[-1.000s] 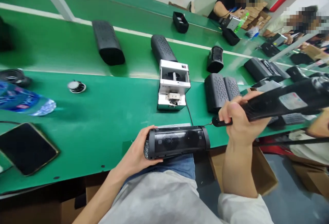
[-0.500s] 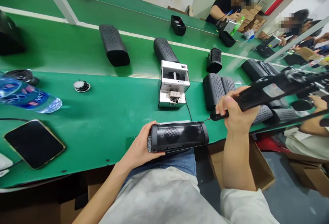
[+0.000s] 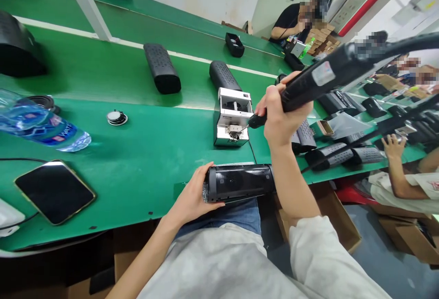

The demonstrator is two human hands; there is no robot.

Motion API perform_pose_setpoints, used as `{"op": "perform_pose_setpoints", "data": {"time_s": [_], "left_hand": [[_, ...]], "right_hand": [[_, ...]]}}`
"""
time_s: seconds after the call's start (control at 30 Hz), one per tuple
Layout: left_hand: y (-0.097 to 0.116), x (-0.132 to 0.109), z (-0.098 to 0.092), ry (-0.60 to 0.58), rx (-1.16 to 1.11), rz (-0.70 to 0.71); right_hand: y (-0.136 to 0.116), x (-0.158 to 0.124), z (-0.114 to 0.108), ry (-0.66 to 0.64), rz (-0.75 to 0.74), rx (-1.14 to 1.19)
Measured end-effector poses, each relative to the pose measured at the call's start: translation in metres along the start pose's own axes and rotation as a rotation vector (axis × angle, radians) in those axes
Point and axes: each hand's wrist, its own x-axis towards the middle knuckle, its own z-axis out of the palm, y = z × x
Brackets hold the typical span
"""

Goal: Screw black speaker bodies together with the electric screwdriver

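My left hand (image 3: 194, 196) is closed around the left end of a black speaker (image 3: 242, 182), which lies on its side at the table's front edge. My right hand (image 3: 283, 114) grips a black electric screwdriver (image 3: 308, 84) with a cable running from its back end. The screwdriver's thin bit points left and reaches the front of a white screw feeder (image 3: 233, 118) behind the speaker. Whether a screw sits on the bit is too small to tell. My right forearm hides the speaker's right end.
To the left lie a water bottle (image 3: 44, 123), a phone (image 3: 55, 191) and a small round speaker driver (image 3: 117, 117). Black speaker housings (image 3: 162, 68) stand along the green table. Co-workers sit farther right, one person's hand (image 3: 394, 146) nearby. A cardboard box (image 3: 338, 216) is below.
My right hand has carried the screwdriver left and up, from beside the speaker's right end to the front of the screw feeder. My left hand keeps its hold on the speaker.
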Motion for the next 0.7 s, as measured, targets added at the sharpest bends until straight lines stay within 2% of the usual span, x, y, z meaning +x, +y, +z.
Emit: {"op": "perform_pose_setpoints", "data": {"time_s": [0.13, 0.3, 0.4, 0.5, 0.6, 0.63, 0.7], "left_hand": [[-0.001, 0.0, 0.0, 0.0, -0.005, 0.009], [0.0, 0.002, 0.001, -0.001, -0.006, 0.035], [0.001, 0.002, 0.001, 0.001, -0.012, 0.05], [0.001, 0.003, 0.001, 0.012, -0.011, 0.075], [0.0, 0.004, 0.002, 0.029, -0.001, 0.111], [-0.001, 0.004, 0.003, 0.035, 0.0, 0.127], [-0.004, 0.004, 0.005, 0.049, -0.002, 0.159]], "right_hand": [[0.007, -0.003, 0.004, 0.003, 0.062, -0.032], [0.012, 0.003, 0.0, -0.017, 0.1, -0.014], [0.0, 0.0, -0.003, -0.039, 0.149, 0.02], [-0.043, -0.006, -0.004, -0.039, 0.167, 0.087], [-0.109, -0.008, -0.013, -0.031, 0.199, 0.08], [-0.132, -0.008, -0.018, -0.076, 0.243, 0.054], [-0.169, -0.009, -0.028, -0.311, 0.448, -0.073]]}}
